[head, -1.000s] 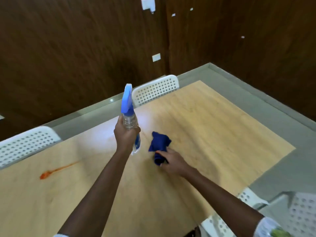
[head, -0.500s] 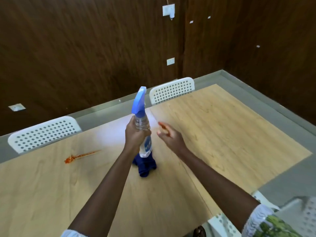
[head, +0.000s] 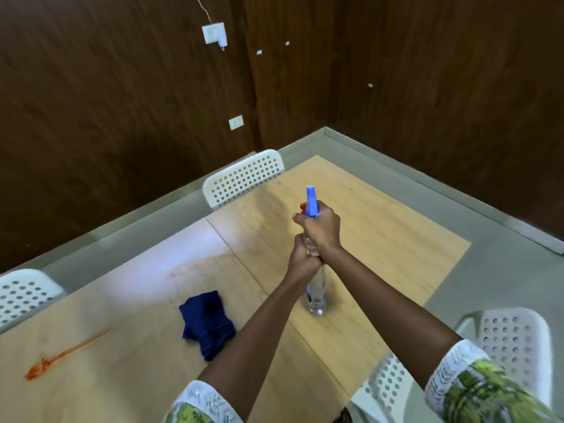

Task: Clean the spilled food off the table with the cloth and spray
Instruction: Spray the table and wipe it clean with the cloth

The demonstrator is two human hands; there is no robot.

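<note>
Head view: spray bottle (head: 316, 296), label unreadable, upright above table (head: 381, 227); my left hand (head: 303, 259) grips its body, right hand (head: 320, 228) grasps its blue head. Blue cloth (head: 207, 323) lies apart; orange spill (head: 61, 358) far left. White chairs (head: 244, 178) around.

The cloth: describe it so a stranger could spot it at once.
Start at the light wooden table. Left of the spray bottle that both hands hold, a crumpled cloth lies alone on the wood. It is the only dark blue fabric there, unlike the thin orange spill nearer the left edge.
</note>
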